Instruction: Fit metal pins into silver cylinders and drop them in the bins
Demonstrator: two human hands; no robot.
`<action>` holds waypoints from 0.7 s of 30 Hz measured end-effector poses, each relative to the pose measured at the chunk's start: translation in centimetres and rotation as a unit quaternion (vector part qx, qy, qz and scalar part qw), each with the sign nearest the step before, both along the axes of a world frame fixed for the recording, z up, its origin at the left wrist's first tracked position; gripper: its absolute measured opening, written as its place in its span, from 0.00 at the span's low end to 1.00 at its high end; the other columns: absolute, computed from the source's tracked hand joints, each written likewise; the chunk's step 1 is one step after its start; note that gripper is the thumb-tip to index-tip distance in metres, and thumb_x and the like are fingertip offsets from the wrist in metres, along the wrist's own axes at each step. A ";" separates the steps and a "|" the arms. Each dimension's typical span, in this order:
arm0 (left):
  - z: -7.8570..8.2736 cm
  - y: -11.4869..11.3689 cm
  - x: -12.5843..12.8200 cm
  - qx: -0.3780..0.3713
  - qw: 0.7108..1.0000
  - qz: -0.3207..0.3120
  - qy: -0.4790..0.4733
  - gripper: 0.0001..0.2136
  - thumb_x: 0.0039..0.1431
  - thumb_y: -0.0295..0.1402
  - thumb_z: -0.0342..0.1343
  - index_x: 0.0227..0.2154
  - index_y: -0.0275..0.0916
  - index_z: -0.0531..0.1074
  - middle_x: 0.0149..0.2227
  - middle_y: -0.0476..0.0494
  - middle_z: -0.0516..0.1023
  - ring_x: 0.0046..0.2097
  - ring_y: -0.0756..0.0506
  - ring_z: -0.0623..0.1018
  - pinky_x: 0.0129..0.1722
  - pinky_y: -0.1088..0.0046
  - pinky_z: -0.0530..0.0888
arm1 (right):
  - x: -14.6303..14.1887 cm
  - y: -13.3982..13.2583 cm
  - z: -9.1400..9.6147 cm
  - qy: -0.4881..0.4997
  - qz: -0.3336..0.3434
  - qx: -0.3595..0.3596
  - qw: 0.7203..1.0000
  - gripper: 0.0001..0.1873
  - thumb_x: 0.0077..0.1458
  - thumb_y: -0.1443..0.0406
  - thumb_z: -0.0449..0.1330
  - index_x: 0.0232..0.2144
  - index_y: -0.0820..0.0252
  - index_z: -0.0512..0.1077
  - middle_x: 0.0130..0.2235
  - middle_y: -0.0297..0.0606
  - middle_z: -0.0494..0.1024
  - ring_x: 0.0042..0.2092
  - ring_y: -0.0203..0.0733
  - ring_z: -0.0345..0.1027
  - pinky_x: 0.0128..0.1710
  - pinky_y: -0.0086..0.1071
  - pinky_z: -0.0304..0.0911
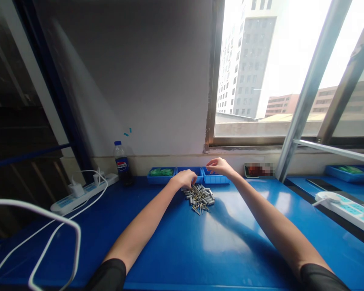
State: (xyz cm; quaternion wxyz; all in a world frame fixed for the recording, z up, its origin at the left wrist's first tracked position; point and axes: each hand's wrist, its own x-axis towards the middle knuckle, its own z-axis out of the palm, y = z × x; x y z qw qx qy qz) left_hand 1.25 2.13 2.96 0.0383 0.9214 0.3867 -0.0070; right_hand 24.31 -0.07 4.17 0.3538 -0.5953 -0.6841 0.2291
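A loose pile of small metal parts point(200, 199), grey cylinders mixed with thin brass-coloured pins, lies on the blue table point(176, 250). At the pile's far left edge is my left hand point(185, 178), its fingers curled down and closed; whatever they grip is hidden. My right hand point(220, 165) hovers over the right blue bin point(216, 179) with thumb and fingers pinched together. Anything in that pinch is too small to make out. Between the hands stands the middle blue bin point(197, 173), partly covered by my left hand.
The left blue bin point(161, 178) holds green packets. A cola bottle point(121, 163) stands by the wall, near a white power strip point(85, 194) with looping cables. A dark container point(251, 170) sits below the window. Another power strip point(348, 208) lies right, past a metal post point(300, 109).
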 end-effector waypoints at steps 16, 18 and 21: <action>-0.2 -1.0 0.9 0.017 0.999 0.011 0.027 0.15 0.43 0.22 0.67 0.37 0.40 0.80 0.38 0.42 0.83 0.39 0.43 0.82 0.38 0.74 0.76 | -0.8 -0.4 0.1 -0.017 0.037 -0.006 0.999 0.08 0.54 0.64 0.66 0.36 0.63 0.82 0.30 0.40 0.84 0.32 0.41 0.80 0.29 0.25 0.70; -0.2 -1.2 1.0 0.021 0.999 0.012 0.031 0.15 0.43 0.22 0.67 0.36 0.40 0.80 0.38 0.41 0.83 0.39 0.43 0.82 0.38 0.73 0.76 | -0.8 -0.2 0.0 -0.020 0.042 -0.005 0.999 0.09 0.54 0.65 0.66 0.37 0.63 0.82 0.30 0.39 0.84 0.32 0.41 0.80 0.29 0.25 0.70; -0.2 -1.3 1.1 0.026 0.999 0.009 0.035 0.14 0.43 0.22 0.67 0.36 0.40 0.80 0.38 0.40 0.82 0.39 0.41 0.83 0.39 0.71 0.77 | -0.7 -0.1 -0.2 -0.022 0.050 -0.004 0.998 0.09 0.54 0.65 0.66 0.37 0.63 0.82 0.30 0.39 0.84 0.32 0.41 0.80 0.30 0.25 0.70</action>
